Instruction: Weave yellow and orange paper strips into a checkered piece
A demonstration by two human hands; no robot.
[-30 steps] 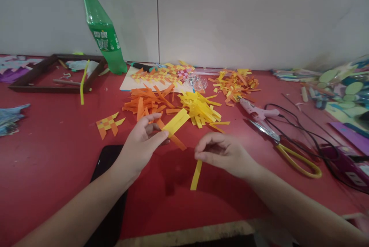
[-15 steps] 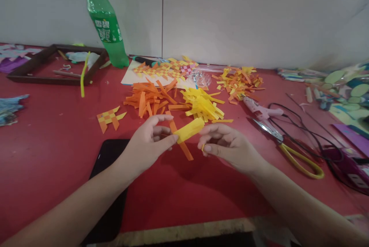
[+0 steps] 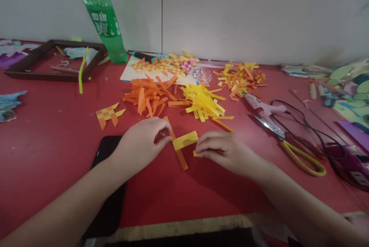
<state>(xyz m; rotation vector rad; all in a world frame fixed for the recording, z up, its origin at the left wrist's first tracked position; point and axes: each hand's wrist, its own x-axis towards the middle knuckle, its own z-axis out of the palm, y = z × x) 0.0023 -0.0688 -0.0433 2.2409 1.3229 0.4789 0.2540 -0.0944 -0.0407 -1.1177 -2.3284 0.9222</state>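
My left hand [image 3: 147,137] is closed, thumb and fingertips pinching crossed paper strips at their left side. An orange paper strip [image 3: 181,159] slants down through the crossing. Over it lies a wider folded yellow paper strip [image 3: 186,140] pointing right. My right hand [image 3: 220,149] is closed in a pinch on a narrow yellow paper strip [image 3: 195,154], most of it hidden by the fingers. Beyond the hands are a heap of orange strips [image 3: 148,95] and a heap of yellow strips [image 3: 201,102]. A woven orange-and-yellow paper fish [image 3: 108,115] lies at the left.
A black phone [image 3: 105,208] lies under my left forearm. To the right are scissors [image 3: 301,158], a pink glue gun [image 3: 261,106] with its cable, and a purple power strip [image 3: 348,166]. A green bottle [image 3: 108,27] and a brown frame [image 3: 43,75] stand at the back left.
Both hands have come lower, and the crossed strips now sit nearer the tabletop. The yellow strip's right end has dropped. Another yellow strip now slants beyond my right hand.
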